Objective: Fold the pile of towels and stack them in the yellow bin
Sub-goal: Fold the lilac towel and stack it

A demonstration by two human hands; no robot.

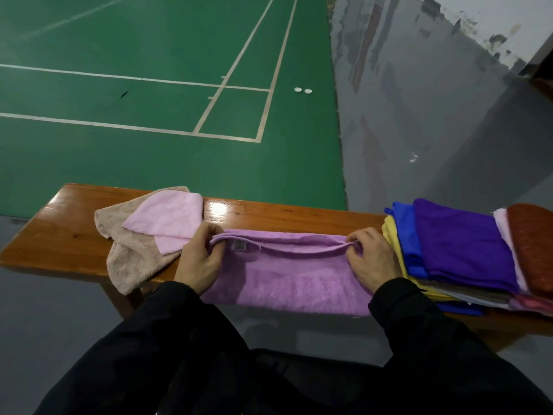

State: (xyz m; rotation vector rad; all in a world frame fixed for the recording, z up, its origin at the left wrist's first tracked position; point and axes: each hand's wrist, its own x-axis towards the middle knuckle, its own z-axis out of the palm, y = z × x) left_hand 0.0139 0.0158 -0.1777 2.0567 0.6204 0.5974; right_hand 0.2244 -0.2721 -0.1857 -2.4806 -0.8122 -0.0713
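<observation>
A lilac towel [284, 280] lies across the wooden bench [68, 232] in front of me, its near part hanging over the front edge. My left hand [199, 259] pinches its far left corner beside a small label. My right hand [371, 259] pinches the far right corner, and the folded edge sags between them. To the left lie a pale pink cloth [170, 223] on top of a beige towel [128, 262]. At the right sits a pile of towels [460, 247], purple on top, with blue and yellow beneath. No yellow bin is in view.
A rust-red textured thing [532, 250] sits at the far right end of the bench. Beyond the bench is a green court floor [149, 94] with white lines and two small white discs [302, 90]. Grey floor lies to the right and under the bench.
</observation>
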